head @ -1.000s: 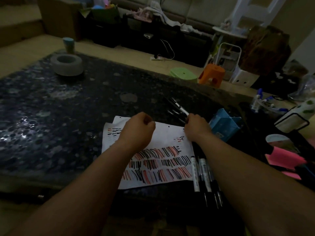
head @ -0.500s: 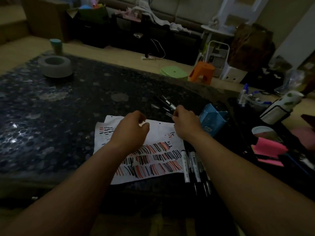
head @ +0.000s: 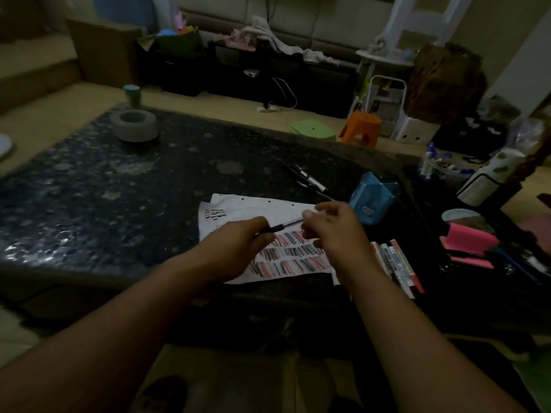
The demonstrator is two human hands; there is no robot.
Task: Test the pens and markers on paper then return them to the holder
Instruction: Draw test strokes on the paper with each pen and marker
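Low right of centre, markers (head: 396, 260) lie beside the striped paper (head: 238, 205); over the sheet the left hand (head: 238, 247) curls round a pen (head: 283, 226) at its dark end; the right hand (head: 335, 235) seems to pinch its pale end; beyond, right of centre, stands the blue holder (head: 372, 199).

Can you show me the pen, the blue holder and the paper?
Pen (head: 283, 225): head view, middle of barrel.
Holder (head: 369, 206): head view, front wall.
Paper (head: 253, 205): head view, blank top part.
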